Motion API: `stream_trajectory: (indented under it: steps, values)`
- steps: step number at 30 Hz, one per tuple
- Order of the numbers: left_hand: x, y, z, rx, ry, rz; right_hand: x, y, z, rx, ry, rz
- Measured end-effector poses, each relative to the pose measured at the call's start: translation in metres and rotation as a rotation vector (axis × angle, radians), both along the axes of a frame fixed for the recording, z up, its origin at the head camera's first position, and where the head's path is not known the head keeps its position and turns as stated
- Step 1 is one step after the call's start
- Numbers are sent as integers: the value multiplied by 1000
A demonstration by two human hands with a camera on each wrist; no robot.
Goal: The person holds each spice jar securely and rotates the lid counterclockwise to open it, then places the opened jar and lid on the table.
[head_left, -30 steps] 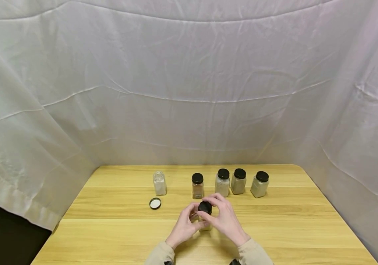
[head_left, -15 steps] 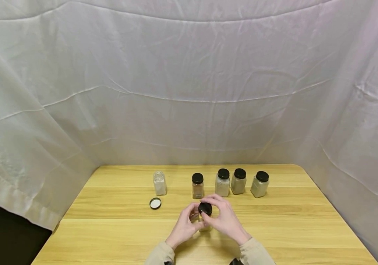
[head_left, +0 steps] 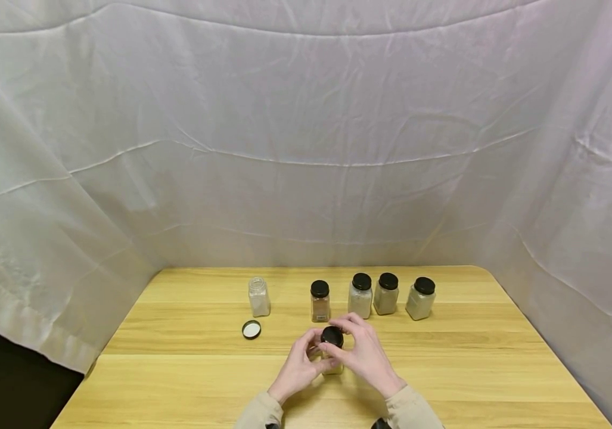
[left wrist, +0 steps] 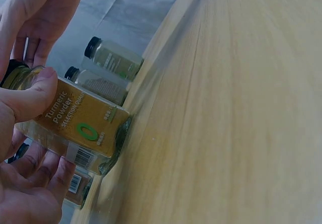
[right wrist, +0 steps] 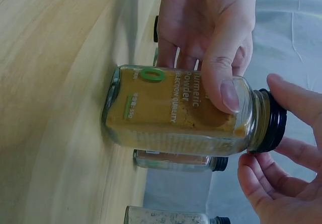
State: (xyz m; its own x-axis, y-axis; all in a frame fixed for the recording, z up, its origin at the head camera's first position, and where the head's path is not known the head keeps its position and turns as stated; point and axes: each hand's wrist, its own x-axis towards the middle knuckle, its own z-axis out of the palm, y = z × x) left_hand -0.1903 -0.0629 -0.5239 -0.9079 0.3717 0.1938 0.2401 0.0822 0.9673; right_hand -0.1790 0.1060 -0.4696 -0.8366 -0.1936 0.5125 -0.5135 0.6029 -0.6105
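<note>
Turmeric jar (right wrist: 171, 116), L fingers (right wrist: 219, 68) curled round it, R fingers (right wrist: 297, 100) pinching blk lid (right wrist: 274, 123), capped jars (head_left: 360, 300) beyond

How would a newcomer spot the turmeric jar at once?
On the wooden table, look to the near side, where the left hand and right hand are. Between them is the turmeric jar, yellow-brown powder under a black lid, the only jar being touched.

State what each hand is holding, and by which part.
The left hand grips the turmeric powder jar around its glass body; the right hand pinches the same jar's black lid by its rim.
</note>
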Motion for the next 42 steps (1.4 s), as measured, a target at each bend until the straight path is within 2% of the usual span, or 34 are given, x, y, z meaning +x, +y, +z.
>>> stream_trajectory:
  steps: [11, 17, 22, 27, 30, 42]
  values:
    - [-1, 0, -2, -9, 29, 8, 2, 2, 3, 41, 61, 62]
    - [-1, 0, -2, -9, 63, 6, 2, 3, 1, 38, 61, 98]
    - [-1, 0, -1, -2, 61, 1, 2, 2, -1, 41, 37, 48]
    - [1, 0, 0, -1, 10, 4, 2, 1, -2, 64, 32, -32]
    - [1, 0, 0, 2, -13, 1, 2, 0, -2, 75, 36, -52]
    - [0, 1, -1, 16, -2, -2, 1, 1, 4, 126, -9, -29]
